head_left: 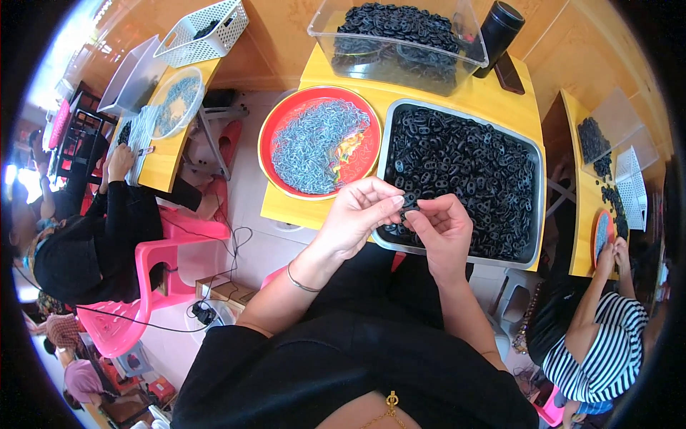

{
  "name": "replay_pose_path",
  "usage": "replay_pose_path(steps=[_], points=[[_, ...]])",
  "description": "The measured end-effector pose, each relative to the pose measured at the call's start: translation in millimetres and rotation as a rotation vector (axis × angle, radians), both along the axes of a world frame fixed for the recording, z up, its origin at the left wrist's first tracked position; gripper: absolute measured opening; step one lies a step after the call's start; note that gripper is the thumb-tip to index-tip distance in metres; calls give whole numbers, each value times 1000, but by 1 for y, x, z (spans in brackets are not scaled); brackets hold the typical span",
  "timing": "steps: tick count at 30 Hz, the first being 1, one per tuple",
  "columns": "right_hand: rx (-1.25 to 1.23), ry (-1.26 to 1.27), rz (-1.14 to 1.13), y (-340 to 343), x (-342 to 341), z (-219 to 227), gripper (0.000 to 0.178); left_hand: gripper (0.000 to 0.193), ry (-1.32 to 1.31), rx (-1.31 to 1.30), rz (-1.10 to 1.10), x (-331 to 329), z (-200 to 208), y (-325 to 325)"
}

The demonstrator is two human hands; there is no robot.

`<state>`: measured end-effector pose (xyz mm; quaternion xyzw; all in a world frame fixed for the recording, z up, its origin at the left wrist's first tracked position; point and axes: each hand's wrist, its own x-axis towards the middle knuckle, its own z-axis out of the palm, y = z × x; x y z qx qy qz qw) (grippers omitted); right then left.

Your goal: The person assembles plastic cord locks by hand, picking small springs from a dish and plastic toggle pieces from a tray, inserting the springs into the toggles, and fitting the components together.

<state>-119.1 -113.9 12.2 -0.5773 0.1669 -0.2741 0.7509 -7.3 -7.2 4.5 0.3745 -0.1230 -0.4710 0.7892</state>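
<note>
While a clear rectangular plastic bin of black pieces and a black cylindrical flask occupy the far side of the yellow counter, a round red tray of slim blue-grey parts stands left of a silver metal pan heaped with black two-holed ovals. The left hand and right hand obstruct the pan's near-left corner, thumbs and fingertips pinched on a small dark piece between them. Fingers largely cover it; its full shape cannot be determined.

A small dark piece, mostly hidden, is pinched between left grip and right grip; black two-holed oval pieces lie heaped in a silver rectangular metal tray.
</note>
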Motion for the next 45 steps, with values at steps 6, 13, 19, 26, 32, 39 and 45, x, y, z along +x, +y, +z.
replay_pose_path(steps=[6,13,19,26,32,39,45], points=[[1,18,22,-1,-1,3,15,8,8,3,-19,2,-1,1],[6,43,36,-2,-1,7,15,9,-14,22,-11,2,0,3],[106,131,65,-4,-1,11,18,9,-74,21,-19,3,3,4],[117,133,62,-3,-1,11,20,10,-96,36,-32,5,5,4],[114,151,84,-5,0,14,19,10,-94,35,-33,5,3,6],[141,136,97,-5,0,13,21,10,-113,39,-49,6,4,6],[132,137,106,-4,1,14,22,8,-154,50,-64,7,6,7]])
